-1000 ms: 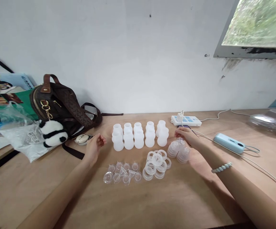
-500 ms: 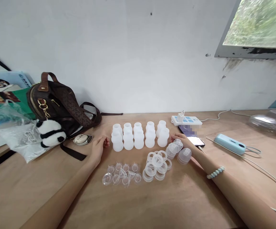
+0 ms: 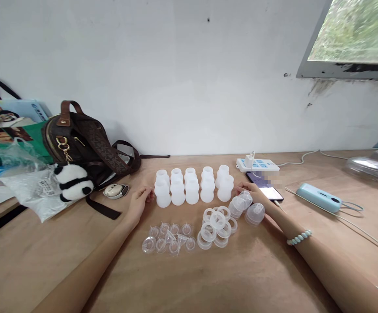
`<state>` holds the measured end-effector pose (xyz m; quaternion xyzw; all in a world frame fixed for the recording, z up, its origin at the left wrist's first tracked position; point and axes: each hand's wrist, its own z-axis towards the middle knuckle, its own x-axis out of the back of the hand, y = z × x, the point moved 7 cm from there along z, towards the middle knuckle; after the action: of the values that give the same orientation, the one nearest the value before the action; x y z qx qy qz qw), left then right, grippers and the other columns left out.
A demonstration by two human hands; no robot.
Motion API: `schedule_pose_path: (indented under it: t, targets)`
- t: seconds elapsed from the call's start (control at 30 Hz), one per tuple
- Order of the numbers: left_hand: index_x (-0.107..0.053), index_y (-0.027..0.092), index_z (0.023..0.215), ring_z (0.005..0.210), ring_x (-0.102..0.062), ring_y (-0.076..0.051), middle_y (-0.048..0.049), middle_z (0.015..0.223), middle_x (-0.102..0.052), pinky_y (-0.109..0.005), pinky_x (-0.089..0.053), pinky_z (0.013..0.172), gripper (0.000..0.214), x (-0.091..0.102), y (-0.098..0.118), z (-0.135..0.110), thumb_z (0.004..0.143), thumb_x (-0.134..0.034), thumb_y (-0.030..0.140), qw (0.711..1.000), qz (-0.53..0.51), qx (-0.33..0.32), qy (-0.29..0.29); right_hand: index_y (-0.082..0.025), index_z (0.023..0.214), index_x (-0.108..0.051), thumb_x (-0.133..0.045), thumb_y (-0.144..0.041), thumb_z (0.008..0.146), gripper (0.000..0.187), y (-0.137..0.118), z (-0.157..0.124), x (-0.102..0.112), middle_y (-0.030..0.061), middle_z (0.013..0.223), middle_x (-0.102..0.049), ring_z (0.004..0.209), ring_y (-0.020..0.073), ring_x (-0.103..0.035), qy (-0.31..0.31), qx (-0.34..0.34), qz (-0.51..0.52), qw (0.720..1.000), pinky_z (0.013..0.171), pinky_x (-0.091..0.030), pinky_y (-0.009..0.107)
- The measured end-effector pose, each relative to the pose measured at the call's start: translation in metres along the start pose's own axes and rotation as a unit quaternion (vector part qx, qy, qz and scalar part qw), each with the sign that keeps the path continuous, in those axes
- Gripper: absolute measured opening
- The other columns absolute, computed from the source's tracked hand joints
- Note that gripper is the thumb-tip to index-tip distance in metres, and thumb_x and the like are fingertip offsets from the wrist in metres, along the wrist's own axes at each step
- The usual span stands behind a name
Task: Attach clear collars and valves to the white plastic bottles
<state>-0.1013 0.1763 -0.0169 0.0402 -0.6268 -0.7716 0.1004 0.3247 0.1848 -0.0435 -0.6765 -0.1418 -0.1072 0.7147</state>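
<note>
White translucent baby bottles [image 3: 192, 191] stand upright in two rows, mouths up. At the left end of the rows, my left hand [image 3: 142, 196] rests on the table, fingers loosely bent and apart, with nothing in it. My right hand [image 3: 251, 189] lies by the right end, its fingers loosely bent towards the bottles and partly hidden by clear domed caps [image 3: 254, 214]; nothing shows in it. In front of the bottles lie clear nipples [image 3: 174, 248] and a heap of translucent collar rings [image 3: 208, 232].
At left are a brown backpack [image 3: 78, 139], a panda plush [image 3: 75, 182], a plastic bag [image 3: 35, 191] and a watch [image 3: 116, 191]. A power strip [image 3: 259, 165], a phone [image 3: 267, 187] and a light-blue device [image 3: 319, 198] with cables lie at right. Clear plastic containers [image 3: 369, 167] stand beyond.
The whole view has shifted slightly to the right. Both hands and the bottle parts keep their places on the table.
</note>
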Motion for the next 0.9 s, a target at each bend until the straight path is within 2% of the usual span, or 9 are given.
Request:
schedule_pose_path:
  t: [0.13, 0.2, 0.27, 0.4, 0.5, 0.6, 0.7, 0.83, 0.9]
  targets:
    - [-0.063, 0.018, 0.057, 0.052, -0.050, -0.015, 0.0000, 0.053, -0.058, -0.024, -0.037, 0.050, 0.035, 0.001, -0.001, 0.001, 0.063, -0.069, 0.051, 1.000, -0.003, -0.003, 0.007, -0.021, 0.060, -0.051, -0.067, -0.044, 0.068, 0.029, -0.003, -0.003, 0.023, -0.0031, 0.050, -0.055, 0.048, 0.0129, -0.049, 0.002, -0.042, -0.071, 0.997, 0.047, -0.035, 0.025]
    - [-0.063, 0.017, 0.058, 0.052, -0.051, -0.015, -0.0003, 0.054, -0.059, -0.024, -0.038, 0.050, 0.034, 0.001, -0.001, 0.001, 0.063, -0.070, 0.051, 1.000, -0.005, -0.002, 0.009, -0.021, 0.053, -0.047, -0.067, -0.035, 0.068, 0.029, -0.003, -0.010, 0.034, -0.0032, 0.042, -0.052, 0.040, 0.0118, -0.046, -0.028, -0.084, -0.105, 0.990, 0.042, -0.032, 0.024]
    - [-0.063, 0.017, 0.058, 0.052, -0.051, -0.015, -0.0003, 0.054, -0.059, -0.024, -0.039, 0.051, 0.033, 0.001, -0.001, 0.001, 0.063, -0.070, 0.049, 1.000, -0.007, -0.001, 0.010, -0.021, 0.050, -0.048, -0.067, -0.029, 0.067, 0.026, -0.004, -0.024, 0.038, -0.0023, 0.038, -0.052, 0.034, 0.0114, -0.045, -0.085, -0.132, -0.126, 0.980, 0.038, -0.031, 0.023]
    - [-0.062, 0.017, 0.056, 0.054, -0.051, -0.014, -0.0002, 0.056, -0.059, -0.023, -0.038, 0.052, 0.031, 0.001, 0.000, 0.000, 0.064, -0.069, 0.047, 1.000, -0.005, 0.001, 0.010, -0.016, 0.066, -0.065, -0.065, -0.028, 0.071, 0.013, -0.016, -0.054, 0.027, 0.0033, 0.047, -0.064, 0.039, 0.0157, -0.058, -0.226, -0.192, -0.115, 0.948, 0.041, -0.045, 0.025]
    - [-0.062, 0.017, 0.056, 0.053, -0.050, -0.014, -0.0001, 0.055, -0.058, -0.024, -0.038, 0.052, 0.031, 0.000, 0.000, 0.000, 0.064, -0.068, 0.046, 1.000, -0.004, 0.003, 0.008, -0.013, 0.079, -0.069, -0.063, -0.031, 0.075, 0.019, -0.030, -0.069, 0.012, 0.0088, 0.061, -0.072, 0.052, 0.0194, -0.068, -0.315, -0.197, -0.066, 0.926, 0.051, -0.054, 0.028]
    - [-0.061, 0.018, 0.056, 0.053, -0.050, -0.015, -0.0002, 0.055, -0.058, -0.025, -0.038, 0.052, 0.031, 0.000, 0.000, 0.000, 0.063, -0.068, 0.047, 1.000, -0.003, 0.004, 0.007, -0.012, 0.080, -0.070, -0.065, -0.033, 0.075, 0.022, -0.037, -0.070, 0.007, 0.0116, 0.068, -0.075, 0.059, 0.0221, -0.072, -0.323, -0.194, -0.033, 0.926, 0.056, -0.058, 0.031]
    - [-0.061, 0.018, 0.056, 0.053, -0.050, -0.015, -0.0003, 0.055, -0.058, -0.025, -0.038, 0.052, 0.032, 0.000, 0.001, -0.001, 0.063, -0.069, 0.048, 1.000, -0.001, 0.001, 0.006, -0.012, 0.078, -0.071, -0.067, -0.032, 0.073, 0.020, -0.039, -0.071, 0.002, 0.0108, 0.067, -0.074, 0.059, 0.0218, -0.071, -0.340, -0.194, -0.020, 0.920, 0.056, -0.059, 0.031]
    - [-0.062, 0.017, 0.059, 0.054, -0.051, -0.016, -0.0008, 0.056, -0.058, -0.026, -0.038, 0.053, 0.034, 0.000, 0.002, -0.001, 0.064, -0.069, 0.050, 1.000, 0.007, -0.010, 0.005, -0.012, 0.079, -0.072, -0.065, -0.027, 0.074, 0.017, -0.039, -0.075, -0.002, 0.0095, 0.070, -0.075, 0.061, 0.0199, -0.070, -0.385, -0.182, -0.036, 0.904, 0.056, -0.057, 0.029]
    - [-0.062, 0.017, 0.061, 0.054, -0.051, -0.016, -0.0010, 0.056, -0.057, -0.026, -0.038, 0.053, 0.037, 0.001, 0.005, -0.002, 0.068, -0.065, 0.054, 1.000, 0.011, -0.024, 0.009, -0.013, 0.080, -0.071, -0.063, -0.028, 0.075, 0.018, -0.036, -0.074, 0.003, 0.0091, 0.070, -0.075, 0.061, 0.0192, -0.069, -0.382, -0.177, -0.051, 0.906, 0.056, -0.056, 0.028]
